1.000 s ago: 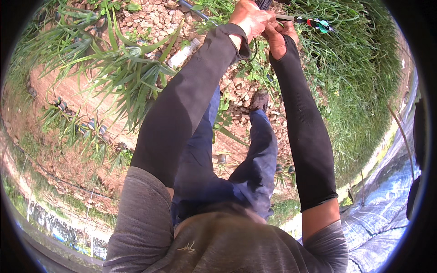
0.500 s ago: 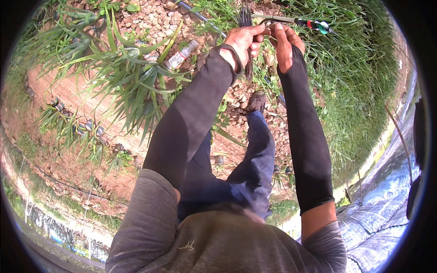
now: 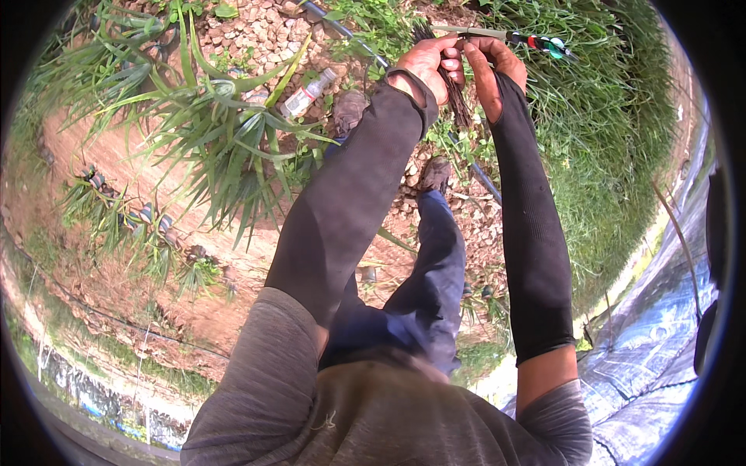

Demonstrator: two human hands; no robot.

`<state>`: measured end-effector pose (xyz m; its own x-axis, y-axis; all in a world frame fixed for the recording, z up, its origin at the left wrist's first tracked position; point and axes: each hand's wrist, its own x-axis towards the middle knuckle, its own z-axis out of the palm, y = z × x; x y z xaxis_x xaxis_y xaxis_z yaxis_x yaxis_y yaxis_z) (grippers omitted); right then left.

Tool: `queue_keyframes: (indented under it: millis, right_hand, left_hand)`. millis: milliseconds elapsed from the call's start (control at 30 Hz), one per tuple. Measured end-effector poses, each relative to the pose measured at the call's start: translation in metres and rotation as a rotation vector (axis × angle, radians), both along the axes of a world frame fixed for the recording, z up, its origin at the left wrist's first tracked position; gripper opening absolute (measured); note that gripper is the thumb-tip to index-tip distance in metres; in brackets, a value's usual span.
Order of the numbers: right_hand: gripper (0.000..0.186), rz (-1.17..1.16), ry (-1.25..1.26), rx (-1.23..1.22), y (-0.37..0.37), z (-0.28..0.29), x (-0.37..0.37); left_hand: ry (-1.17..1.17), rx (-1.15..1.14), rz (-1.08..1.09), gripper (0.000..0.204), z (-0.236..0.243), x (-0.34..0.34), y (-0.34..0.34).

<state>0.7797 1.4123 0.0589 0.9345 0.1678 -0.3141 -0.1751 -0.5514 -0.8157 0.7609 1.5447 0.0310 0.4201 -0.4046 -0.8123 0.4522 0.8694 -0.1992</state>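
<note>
Fingers of the left hand [image 3: 427, 70] close around a bundle of dark strands [image 3: 460, 106]; those of the right hand [image 3: 499, 64] bunch beside it, their hold unclear — a pale-shafted tool [image 3: 488, 33] shows right behind them. Below, a dark pipe [image 3: 486, 180] crosses stony soil [image 3: 260, 33] between spiky plants [image 3: 224, 101] and tall grass [image 3: 606, 163]; a bottle [image 3: 303, 99] wears an unreadable label [image 3: 314, 88] — blue-grey sheeting [image 3: 637, 388] lies beyond.
</note>
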Motion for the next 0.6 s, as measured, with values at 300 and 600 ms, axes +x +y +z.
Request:
queue_keyframes:
  millis: [300,600]
  right_hand:
    - [0.025,0.162,-0.150,-0.269,-0.002,0.012,0.005]
    - [0.020,0.053,0.171,0.251,-0.015,-0.008,0.009]
  left_hand:
    - [0.023,0.148,-0.063,0.014,0.001,-0.003,-0.009]
    - [-0.049,0.155,-0.108,0.016,0.013,-0.007,0.005]
